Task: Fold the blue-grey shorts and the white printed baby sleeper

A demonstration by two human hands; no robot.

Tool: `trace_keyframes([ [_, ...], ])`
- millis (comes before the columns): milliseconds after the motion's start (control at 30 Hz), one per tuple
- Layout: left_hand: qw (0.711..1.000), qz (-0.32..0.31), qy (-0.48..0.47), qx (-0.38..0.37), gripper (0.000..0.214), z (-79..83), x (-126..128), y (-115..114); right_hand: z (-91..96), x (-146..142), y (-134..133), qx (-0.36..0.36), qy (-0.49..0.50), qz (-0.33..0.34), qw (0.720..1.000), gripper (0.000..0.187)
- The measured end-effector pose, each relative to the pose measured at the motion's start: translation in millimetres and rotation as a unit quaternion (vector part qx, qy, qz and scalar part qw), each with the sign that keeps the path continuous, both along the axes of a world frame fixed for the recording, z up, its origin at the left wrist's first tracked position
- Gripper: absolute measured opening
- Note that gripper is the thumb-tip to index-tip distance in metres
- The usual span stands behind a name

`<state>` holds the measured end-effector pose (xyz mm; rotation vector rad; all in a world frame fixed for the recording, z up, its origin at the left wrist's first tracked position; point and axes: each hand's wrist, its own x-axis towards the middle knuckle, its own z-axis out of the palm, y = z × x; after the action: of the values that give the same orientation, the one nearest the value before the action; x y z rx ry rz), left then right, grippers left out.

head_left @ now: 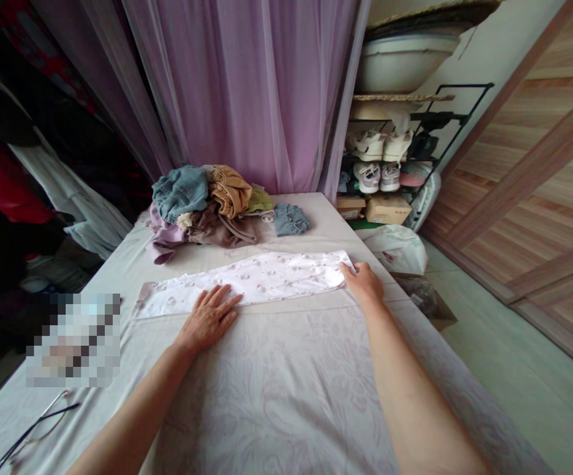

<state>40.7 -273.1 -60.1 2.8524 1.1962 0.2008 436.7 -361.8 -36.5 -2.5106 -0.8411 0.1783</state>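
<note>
A pair of white printed pants (271, 272), folded lengthwise into a long strip, lies across the bed. My left hand (210, 318) rests flat on its near edge, left of the middle, with the fingers spread. At the strip's right end, my right hand (364, 282) pinches the corner between thumb and fingers. Beyond the pants sits a heap of crumpled clothes (222, 227), with blue denim, tan, brown, green and lilac pieces. Beside the heap is a small folded blue-grey garment (290, 220).
Eyeglasses (43, 422) and a blurred-out object (76, 340) lie on the bed's left side. A purple curtain (247, 99) hangs behind the bed. To the right stand a shoe rack (415, 119) with shoes and boxes, a white plastic bag (398, 247) and a wooden door (539, 165).
</note>
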Motion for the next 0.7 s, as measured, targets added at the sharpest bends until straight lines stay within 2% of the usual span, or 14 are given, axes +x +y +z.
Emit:
trace_keyframes([
  [167,1.000,-0.001,0.010,0.002,0.046,1.6,0.0,-0.3,-10.2,1.4,-1.2,0.108,-0.033,0.036,0.993,0.040],
  [333,1.000,-0.002,0.012,0.002,0.046,3.1,0.1,-1.0,-26.9,-1.3,-3.6,0.117,-0.060,0.028,0.991,0.041],
  [433,1.000,-0.003,0.006,0.004,0.045,3.1,0.4,-1.2,-33.9,-1.1,-7.6,0.184,-0.089,0.012,0.979,0.041],
  [500,1.000,-0.003,0.000,0.005,0.045,3.0,0.4,-1.1,-36.9,0.5,-13.4,0.227,-0.102,0.017,0.968,0.035],
  [600,1.000,-0.005,-0.007,0.002,0.044,3.4,0.2,-0.9,-39.3,2.6,-22.9,0.240,-0.121,0.090,0.959,0.026],
  [700,1.000,-0.007,-0.014,-0.002,0.043,4.3,-0.3,-0.8,-40.9,1.3,-27.3,0.191,-0.143,0.180,0.954,0.031],
])
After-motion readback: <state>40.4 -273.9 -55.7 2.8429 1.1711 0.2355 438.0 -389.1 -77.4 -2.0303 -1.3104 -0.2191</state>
